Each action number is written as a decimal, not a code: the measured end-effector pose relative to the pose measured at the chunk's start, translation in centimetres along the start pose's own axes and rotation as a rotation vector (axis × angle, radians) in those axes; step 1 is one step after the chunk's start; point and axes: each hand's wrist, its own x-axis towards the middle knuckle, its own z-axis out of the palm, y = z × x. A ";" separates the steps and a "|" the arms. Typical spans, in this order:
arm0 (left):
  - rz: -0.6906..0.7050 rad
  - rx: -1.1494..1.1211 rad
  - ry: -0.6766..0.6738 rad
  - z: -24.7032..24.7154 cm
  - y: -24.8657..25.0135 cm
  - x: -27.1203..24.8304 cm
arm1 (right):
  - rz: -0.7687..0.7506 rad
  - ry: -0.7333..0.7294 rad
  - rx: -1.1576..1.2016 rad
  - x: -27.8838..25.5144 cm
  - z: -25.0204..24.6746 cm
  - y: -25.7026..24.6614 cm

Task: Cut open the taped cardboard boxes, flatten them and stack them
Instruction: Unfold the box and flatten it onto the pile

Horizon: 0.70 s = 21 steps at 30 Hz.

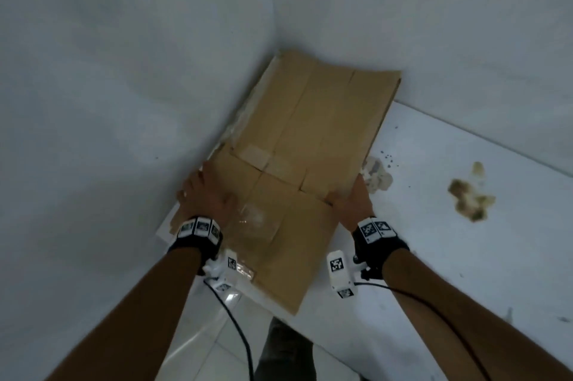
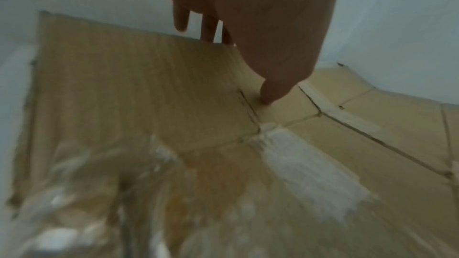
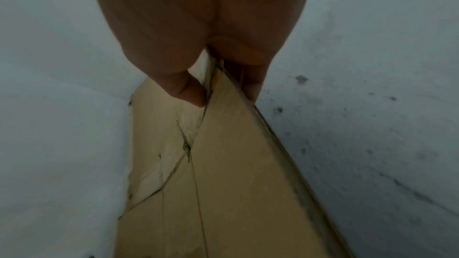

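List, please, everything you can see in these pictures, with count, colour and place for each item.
flattened cardboard box: one on top, brown, lying in the room corner against the left wall; whether more lie under it cannot be told
clear tape remnants: a few patches, glossy or whitish, on the near part of the cardboard
floor: white, with brownish stains to the right of the cardboard
walls: two, white, meeting behind the cardboard
wrist cameras: two, white with black markers, one under each wrist, cabled
left hand: fingers over the cardboard's left edge, thumb on top
right hand: pinches the cardboard's right edge between thumb and fingers
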 end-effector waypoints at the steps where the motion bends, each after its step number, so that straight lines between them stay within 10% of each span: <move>1: -0.026 -0.018 -0.023 0.8 -0.4 0.0 | 0.001 0.002 -0.031 0.5 0.1 0.1; 8: 0.206 -0.083 -0.211 2.8 -0.1 -2.8 | 0.044 0.093 -0.025 2.8 -1.4 -0.9; 21: 0.164 0.030 -0.293 2.5 -2.0 -1.8 | -0.273 0.069 -0.108 1.8 -1.1 -3.8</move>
